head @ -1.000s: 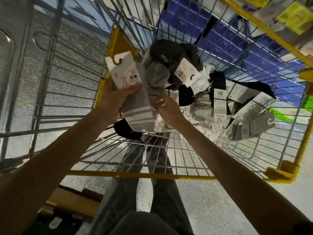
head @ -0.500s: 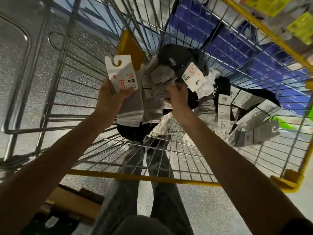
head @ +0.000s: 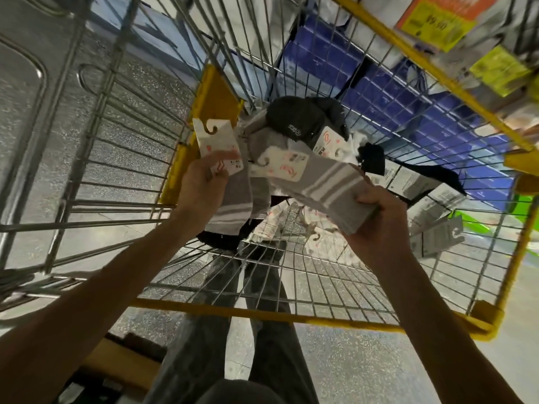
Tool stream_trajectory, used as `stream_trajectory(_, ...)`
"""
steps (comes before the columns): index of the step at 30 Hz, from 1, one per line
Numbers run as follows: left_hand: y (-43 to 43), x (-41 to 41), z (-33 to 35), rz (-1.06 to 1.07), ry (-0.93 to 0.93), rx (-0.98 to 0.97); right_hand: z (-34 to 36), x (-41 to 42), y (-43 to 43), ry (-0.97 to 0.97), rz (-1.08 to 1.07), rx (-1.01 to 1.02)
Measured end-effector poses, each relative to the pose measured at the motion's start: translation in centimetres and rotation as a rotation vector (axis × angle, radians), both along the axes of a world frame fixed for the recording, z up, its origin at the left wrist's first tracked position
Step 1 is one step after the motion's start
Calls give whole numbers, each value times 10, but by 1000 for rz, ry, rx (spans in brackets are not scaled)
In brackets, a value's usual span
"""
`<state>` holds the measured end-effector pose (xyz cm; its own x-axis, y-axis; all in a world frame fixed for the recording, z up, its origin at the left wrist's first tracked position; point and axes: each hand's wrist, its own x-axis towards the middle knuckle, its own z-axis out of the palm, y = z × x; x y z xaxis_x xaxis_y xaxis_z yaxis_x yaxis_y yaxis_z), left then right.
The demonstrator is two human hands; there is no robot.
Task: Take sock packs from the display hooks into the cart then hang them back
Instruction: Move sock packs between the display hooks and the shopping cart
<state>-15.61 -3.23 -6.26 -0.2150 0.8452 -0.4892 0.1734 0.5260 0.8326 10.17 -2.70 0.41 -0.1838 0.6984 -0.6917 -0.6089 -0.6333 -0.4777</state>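
Observation:
Inside the wire cart (head: 291, 314), my left hand (head: 201, 188) grips a grey striped sock pack (head: 233, 205) by its white hook card, held upright. My right hand (head: 379, 217) holds a second grey striped sock pack (head: 326, 188) by the toe end, lifted and tilted, its white card pointing left toward the first pack. Beyond them lie a black sock pack (head: 300, 118) and several more packs (head: 423, 193) with barcode cards at the cart's right side.
The cart has yellow rims and grey wire walls. Blue boxes (head: 379, 83) and yellow price tags (head: 437, 21) show behind the far wall. My legs stand below the cart on a speckled floor. A metal panel lies to the left.
My right hand took a second grey striped pack from the pile and lifted it to the right. My left hand kept its pack, now a little higher.

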Motion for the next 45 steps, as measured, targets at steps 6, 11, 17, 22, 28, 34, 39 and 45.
stream_trajectory(6, 2, 25, 11, 188, -171, -181, 22, -14, 10, 41, -124, 116)
stream_trajectory(11, 14, 34, 22, 190, -459, -180, -2, -34, 8, -58, 95, 130)
stream_trajectory(17, 12, 35, 19, 246, -257, -129, -36, -63, -13, -360, 746, 87)
stream_trajectory(22, 15, -1, 17, 297, -4, -78, -84, -67, -9, -594, 607, 24)
stream_trajectory(28, 10, -26, 20, 205, 161, -17, -129, -82, 13, -780, 495, -94)
stream_trajectory(34, -1, -27, 13, 152, 196, -50, -140, -102, 57, -644, 295, -153)
stream_trajectory(39, -2, -25, 13, 135, 197, -44, -154, -114, 61, -757, 501, -141)
stream_trajectory(45, -5, -23, 5, 103, 270, -35, -173, -136, 18, -1069, 952, -53)
